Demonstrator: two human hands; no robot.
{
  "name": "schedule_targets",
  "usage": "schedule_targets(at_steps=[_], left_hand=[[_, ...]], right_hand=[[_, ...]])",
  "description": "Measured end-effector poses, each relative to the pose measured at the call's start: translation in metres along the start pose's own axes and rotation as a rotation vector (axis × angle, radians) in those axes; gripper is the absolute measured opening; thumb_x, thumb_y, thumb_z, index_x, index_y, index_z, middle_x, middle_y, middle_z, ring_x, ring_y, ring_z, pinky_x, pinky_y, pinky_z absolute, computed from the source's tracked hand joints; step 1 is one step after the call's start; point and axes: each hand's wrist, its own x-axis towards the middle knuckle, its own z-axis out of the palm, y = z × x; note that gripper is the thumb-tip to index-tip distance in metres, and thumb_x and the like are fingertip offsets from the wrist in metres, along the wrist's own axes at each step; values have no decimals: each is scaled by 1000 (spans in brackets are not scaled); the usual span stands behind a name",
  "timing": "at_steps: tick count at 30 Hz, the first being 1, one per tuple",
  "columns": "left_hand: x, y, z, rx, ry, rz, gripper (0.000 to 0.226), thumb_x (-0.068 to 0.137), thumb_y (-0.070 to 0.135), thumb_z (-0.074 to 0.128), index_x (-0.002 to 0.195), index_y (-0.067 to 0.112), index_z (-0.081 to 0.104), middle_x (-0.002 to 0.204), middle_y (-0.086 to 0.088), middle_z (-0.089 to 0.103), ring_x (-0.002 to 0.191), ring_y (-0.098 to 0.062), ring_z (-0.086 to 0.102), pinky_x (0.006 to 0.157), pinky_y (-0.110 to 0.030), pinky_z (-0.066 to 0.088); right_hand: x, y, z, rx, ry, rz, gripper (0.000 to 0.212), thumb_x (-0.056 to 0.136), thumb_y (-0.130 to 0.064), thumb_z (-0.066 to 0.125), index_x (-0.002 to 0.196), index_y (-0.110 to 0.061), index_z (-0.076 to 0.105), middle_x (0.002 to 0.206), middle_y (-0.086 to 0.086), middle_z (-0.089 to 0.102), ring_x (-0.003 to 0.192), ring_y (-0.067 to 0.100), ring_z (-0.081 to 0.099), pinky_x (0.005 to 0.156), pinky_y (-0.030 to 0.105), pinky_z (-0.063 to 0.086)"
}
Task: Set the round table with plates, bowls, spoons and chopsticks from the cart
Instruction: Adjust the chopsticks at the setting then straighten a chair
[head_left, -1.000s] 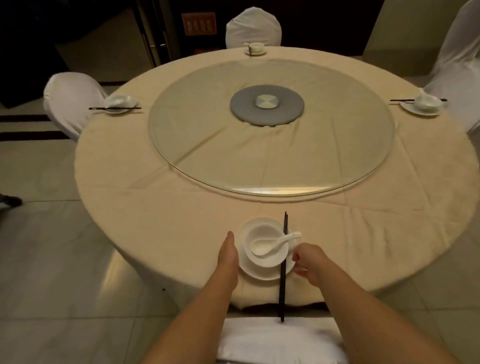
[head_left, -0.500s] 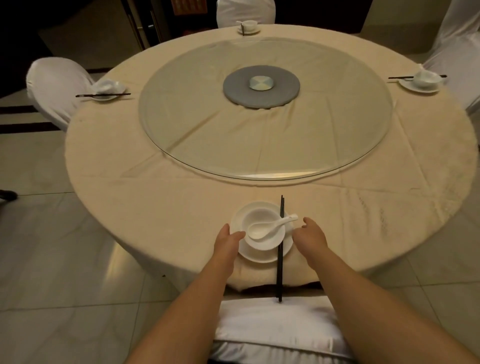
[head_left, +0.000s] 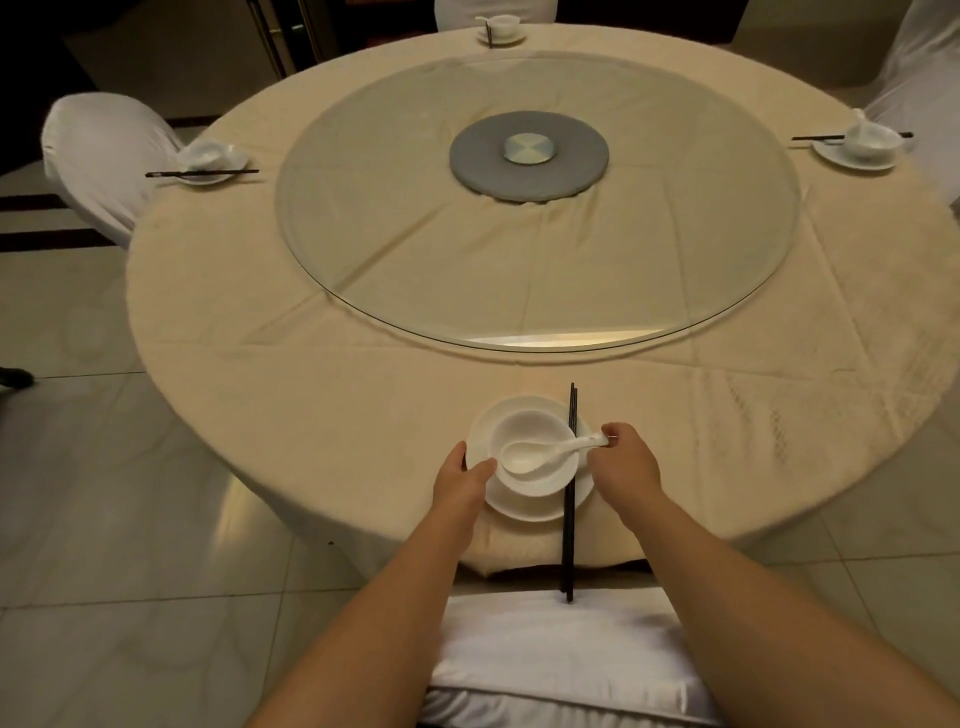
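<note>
Table (head_left: 322, 364), big and round with a cream cloth on it, fills most of the view. On its middle sits a wide clear glass turning disc (head_left: 675, 249), so food can spin round to every seat. White cloth-covered chairs stand around the table, one at 9 o'clock (head_left: 98, 156) and one at 6 o'clock (head_left: 561, 654), right below the person.

Three places look set, at 9 o'clock (head_left: 208, 161), 12 o'clock (head_left: 501, 30) and 3 o'clock (head_left: 857, 148), each with white dishes and dark chopsticks. I think this is the last place to fix.

At 6 o'clock, near the edge, lies a round white plate (head_left: 524, 506) with a round white bowl (head_left: 535, 475) sitting on it. A pair of long black chopsticks (head_left: 570, 540) lies across the plate's right side and pokes out past the table edge, so it probably needs a push inward.

The left hand (head_left: 460, 480) holds the plate's left rim, thumb on top, likely to stop it sliding. The right hand (head_left: 626, 460) pinches the handle tip of a white china spoon (head_left: 540, 454), whose scoop rests in the bowl, likely to turn it straight.
</note>
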Motion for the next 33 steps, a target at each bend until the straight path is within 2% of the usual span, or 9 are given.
schedule_targets(at_steps=[4, 9, 12, 14, 17, 20, 25, 28, 33], left_hand=[[1, 0, 1, -24, 33, -12, 68, 96, 16, 60, 155, 17, 25, 155, -6, 37, 137, -28, 41, 112, -45, 39], [2, -1, 2, -29, 45, -13, 66, 97, 18, 58, 155, 19, 27, 157, -6, 33, 140, -29, 39, 113, -47, 38], [1, -1, 2, -30, 52, -13, 67, 97, 18, 58, 155, 18, 24, 159, -5, 31, 141, -28, 36, 113, -45, 37], [2, -1, 3, -37, 53, -13, 67, 97, 17, 58, 155, 18, 25, 158, -5, 31, 141, -28, 36, 112, -44, 37], [3, 0, 2, -41, 53, -19, 66, 97, 19, 57, 154, 19, 25, 158, -5, 31, 142, -28, 36, 114, -44, 36], [3, 0, 2, -46, 50, -29, 66, 96, 20, 57, 154, 19, 26, 158, -5, 31, 142, -27, 36, 115, -44, 35], [4, -1, 4, -54, 57, -29, 67, 94, 18, 59, 154, 20, 27, 157, -5, 34, 140, -28, 38, 114, -45, 36], [3, 0, 4, -45, 61, -26, 68, 94, 18, 59, 154, 20, 27, 157, -4, 33, 140, -28, 38, 113, -46, 36], [4, 1, 5, -25, 64, -15, 70, 93, 19, 59, 154, 20, 26, 158, -4, 33, 140, -28, 37, 113, -46, 36]], right_hand=[[1, 0, -1, 6, 21, 32, 42, 89, -12, 48, 130, -17, 50, 107, 1, 54, 92, 22, 55, 71, 32, 44], [0, -1, -2, -10, 21, 42, 37, 88, -13, 48, 125, -16, 52, 102, 0, 55, 85, 19, 54, 59, 28, 39], [-2, -2, -3, 4, 21, 41, 41, 89, -12, 48, 129, -17, 49, 113, 4, 59, 90, 22, 56, 63, 28, 41], [-4, -4, -5, -9, 35, 60, 44, 88, -13, 49, 132, -16, 46, 108, 5, 60, 87, 23, 58, 64, 29, 43], [-7, -7, -15, -133, 100, 168, 24, 87, -16, 49, 107, -5, 54, 85, 8, 61, 72, 23, 61, 56, 27, 42], [-25, -3, -28, -303, -103, 185, 30, 85, -36, 53, 80, -7, 59, 70, 9, 65, 58, 24, 66, 58, 30, 50], [-53, 3, -18, -797, -468, 113, 47, 87, -56, 50, 74, -11, 56, 44, 3, 61, 37, 17, 57, 53, 26, 52], [-57, -5, -6, -822, -518, 96, 42, 86, -55, 53, 80, -13, 55, 63, 5, 64, 39, 18, 60, 55, 28, 55], [-56, -1, 7, -851, -486, -30, 29, 88, -35, 52, 68, -14, 52, 51, 1, 57, 36, 17, 55, 47, 26, 47]])
